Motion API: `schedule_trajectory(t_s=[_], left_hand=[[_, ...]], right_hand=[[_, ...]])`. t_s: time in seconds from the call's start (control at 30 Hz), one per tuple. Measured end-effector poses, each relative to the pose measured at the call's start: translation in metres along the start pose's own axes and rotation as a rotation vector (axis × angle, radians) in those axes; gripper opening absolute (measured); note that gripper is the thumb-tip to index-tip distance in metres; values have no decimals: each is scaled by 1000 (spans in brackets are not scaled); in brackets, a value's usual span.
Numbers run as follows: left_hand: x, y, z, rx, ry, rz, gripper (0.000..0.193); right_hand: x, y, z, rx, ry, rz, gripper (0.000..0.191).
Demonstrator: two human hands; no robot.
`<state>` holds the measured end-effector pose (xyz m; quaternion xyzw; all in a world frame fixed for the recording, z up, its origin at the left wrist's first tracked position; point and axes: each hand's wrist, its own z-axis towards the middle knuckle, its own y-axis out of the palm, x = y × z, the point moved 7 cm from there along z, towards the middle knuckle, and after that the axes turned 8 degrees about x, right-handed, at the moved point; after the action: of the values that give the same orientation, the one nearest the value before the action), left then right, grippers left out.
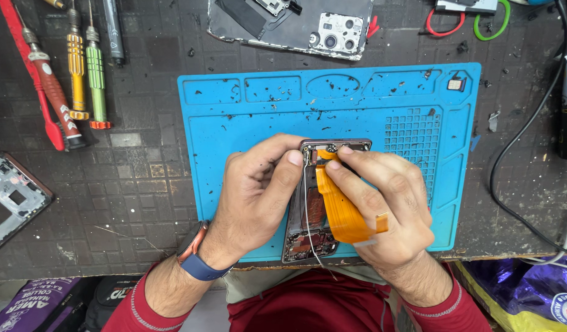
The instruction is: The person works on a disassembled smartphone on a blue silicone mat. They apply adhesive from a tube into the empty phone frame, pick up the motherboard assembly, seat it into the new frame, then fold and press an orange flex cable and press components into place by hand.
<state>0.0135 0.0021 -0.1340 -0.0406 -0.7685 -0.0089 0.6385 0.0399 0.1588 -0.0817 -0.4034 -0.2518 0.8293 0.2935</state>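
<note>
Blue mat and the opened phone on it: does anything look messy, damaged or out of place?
Yes. The blue mat is littered with small dark specks and scraps, thickest along its top trays. On the opened phone, held by the left hand and right hand, an orange flex ribbon lies loose and bent.

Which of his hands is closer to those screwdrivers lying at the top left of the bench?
Left. The left hand grips the opened phone's left edge, on the screwdrivers' side; the right hand, pressing the orange flex cable, is farther off.
</note>
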Motion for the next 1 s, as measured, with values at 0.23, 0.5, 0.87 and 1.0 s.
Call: schedule_trajectory(t_s=[0.23,0.5,0.87,1.0], left_hand=[[0,-2,0,19,3,82,26],[-5,7,0,-8,-93,-170,11],[-7,4,0,-12,-75,-133,11],[-10,4,0,-11,-90,-167,10]], right_hand=[[-1,3,5,-8,-15,3,38],[-6,4,4,5,-50,-31,36],[0,5,-6,-16,39,-15,41],[1,6,-6,-19,23,-31,40]])
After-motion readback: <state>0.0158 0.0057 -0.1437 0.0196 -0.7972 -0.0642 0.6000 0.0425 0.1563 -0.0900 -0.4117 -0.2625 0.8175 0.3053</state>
